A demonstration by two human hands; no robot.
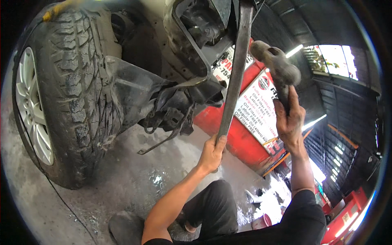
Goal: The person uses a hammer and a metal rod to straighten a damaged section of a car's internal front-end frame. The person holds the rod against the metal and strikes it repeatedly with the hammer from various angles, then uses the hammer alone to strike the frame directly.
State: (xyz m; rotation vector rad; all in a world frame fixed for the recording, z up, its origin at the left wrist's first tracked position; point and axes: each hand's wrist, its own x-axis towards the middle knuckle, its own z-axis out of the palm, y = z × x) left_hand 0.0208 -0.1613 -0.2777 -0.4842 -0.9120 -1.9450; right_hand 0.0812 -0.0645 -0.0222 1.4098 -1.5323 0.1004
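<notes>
My left hand [212,153] is wrapped round a long flat steel bar [233,92] that rises steeply to the vehicle's underside at the top. My right hand [290,124] grips a dark hammer by its handle, with the heavy, rounded head [275,63] raised to the right of the bar, apart from it. Left of the bar are bent dark metal parts [171,114] and a squared, raised-rim frame section [188,49]. A large worn tire [75,106] on a silver alloy wheel [30,106] fills the left side.
A red structure [228,139] carrying white signboards [257,108] stands behind the bar. My bent leg is over the wet concrete floor [122,171]. A black cable runs along the left. A red bucket [261,221] is at lower right, under a metal roof with strip lights.
</notes>
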